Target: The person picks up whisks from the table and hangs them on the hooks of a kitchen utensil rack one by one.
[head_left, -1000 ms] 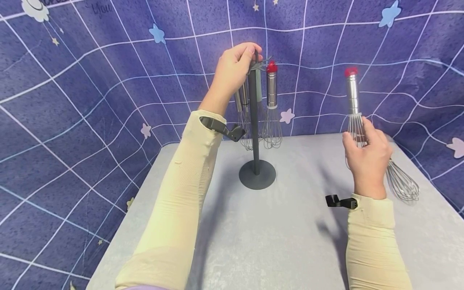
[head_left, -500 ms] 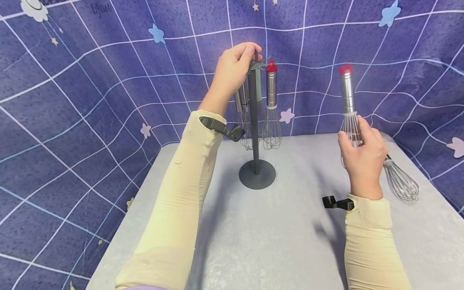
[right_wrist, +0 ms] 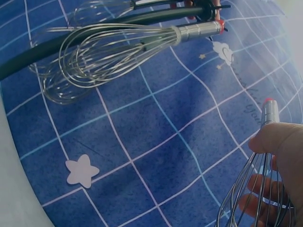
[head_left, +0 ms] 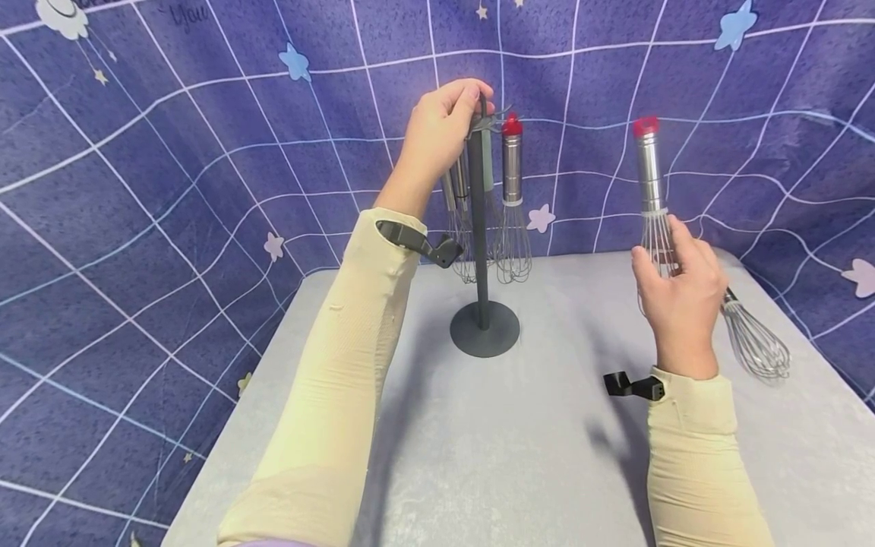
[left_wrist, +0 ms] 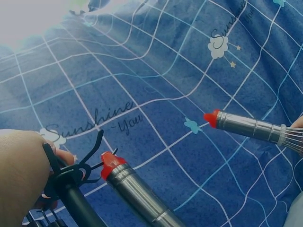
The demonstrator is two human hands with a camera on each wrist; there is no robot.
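My left hand [head_left: 444, 125] grips the top of a dark upright stand [head_left: 481, 243] with a round base and small hooks. From one hook hangs a whisk [head_left: 513, 167] with a steel handle and red end; more whisks [head_left: 456, 182] hang behind the post, partly hidden by my hand. My right hand [head_left: 683, 292] holds a second red-ended whisk [head_left: 651, 171] by its wires, handle up and tilted slightly left, clear of the table and apart from the stand. In the right wrist view, thumb and fingers [right_wrist: 258, 187] lie round the wires of that whisk [right_wrist: 269, 113].
Another whisk [head_left: 755, 338] lies on the grey table [head_left: 547, 441] to the right, its handle hidden behind my right hand. A blue-purple gridded cloth [head_left: 328, 167] with stars stands behind and to the left of the table.
My right hand has moved a little to the left with the whisk, whose handle now leans slightly more left. The left hand and stand have stayed in place.
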